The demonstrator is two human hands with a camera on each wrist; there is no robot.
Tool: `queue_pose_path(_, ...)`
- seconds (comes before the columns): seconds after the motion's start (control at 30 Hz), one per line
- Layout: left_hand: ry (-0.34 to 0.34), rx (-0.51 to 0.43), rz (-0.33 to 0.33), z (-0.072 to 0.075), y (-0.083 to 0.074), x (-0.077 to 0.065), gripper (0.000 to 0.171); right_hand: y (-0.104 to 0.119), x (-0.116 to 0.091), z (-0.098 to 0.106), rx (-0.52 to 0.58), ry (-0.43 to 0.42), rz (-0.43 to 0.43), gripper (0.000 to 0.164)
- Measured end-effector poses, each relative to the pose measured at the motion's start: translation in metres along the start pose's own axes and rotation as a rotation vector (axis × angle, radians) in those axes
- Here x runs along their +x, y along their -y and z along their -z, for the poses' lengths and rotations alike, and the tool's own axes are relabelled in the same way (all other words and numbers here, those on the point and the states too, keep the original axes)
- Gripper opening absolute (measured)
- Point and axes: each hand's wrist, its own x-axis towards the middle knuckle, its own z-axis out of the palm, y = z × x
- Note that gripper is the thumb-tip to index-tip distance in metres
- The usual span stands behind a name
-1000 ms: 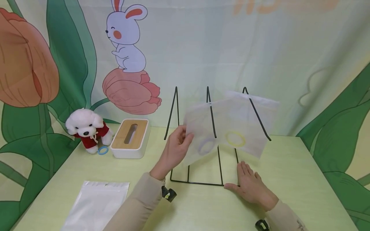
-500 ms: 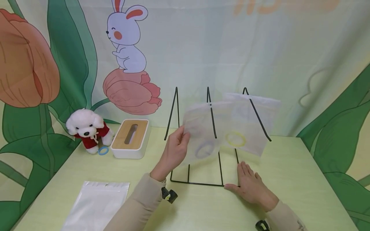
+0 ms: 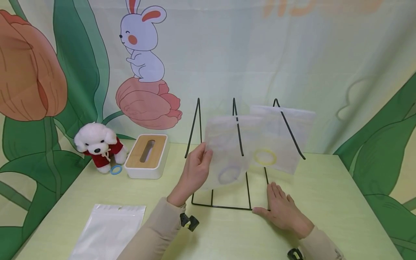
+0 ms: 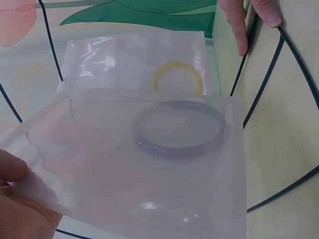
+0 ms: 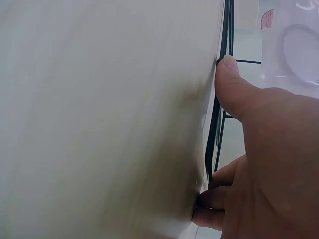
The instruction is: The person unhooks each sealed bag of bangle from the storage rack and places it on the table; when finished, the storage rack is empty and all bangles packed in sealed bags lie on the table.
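Observation:
A black wire rack (image 3: 224, 207) with three hooks stands on the table. My left hand (image 3: 195, 171) pinches the left edge of a translucent zip bag (image 3: 222, 141) that holds a purple ring (image 4: 179, 151). The middle hook passes through this bag near its top edge. From the right hook hangs a second bag (image 3: 264, 130), with a yellow ring (image 3: 264, 163) inside; the first bag partly overlaps it. My right hand (image 3: 284, 209) rests at the rack's front right corner, fingers straight and thumb along the front bar. The left hook (image 3: 192, 128) carries nothing.
A flat white zip bag (image 3: 108, 231) lies at the front left. Behind it are a white plush dog (image 3: 95, 137) in red, a blue ring (image 3: 112, 172) and a tissue box (image 3: 143, 173) with a wooden lid. A printed curtain (image 3: 208, 54) hangs behind the table.
My left hand has drifted slightly left with the purple ring's bag, which now hangs straighter and overlaps the yellow ring's bag less. My right hand has stayed on the rack.

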Motion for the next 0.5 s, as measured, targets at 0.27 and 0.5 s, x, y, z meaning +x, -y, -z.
queue_pose_path(0.27, -0.015, 0.017, 0.006, -0.0005, -0.0014, -0.0007, 0.019, -0.0020, 0.0011, -0.0024, 0.002, 0.005, -0.006, 0.108)
queue_pose_path(0.5, -0.021, 0.024, -0.004, -0.0008, -0.0050, 0.0006, 0.016, -0.0034, 0.0028, -0.0033, -0.006, -0.004, -0.001, 0.108)
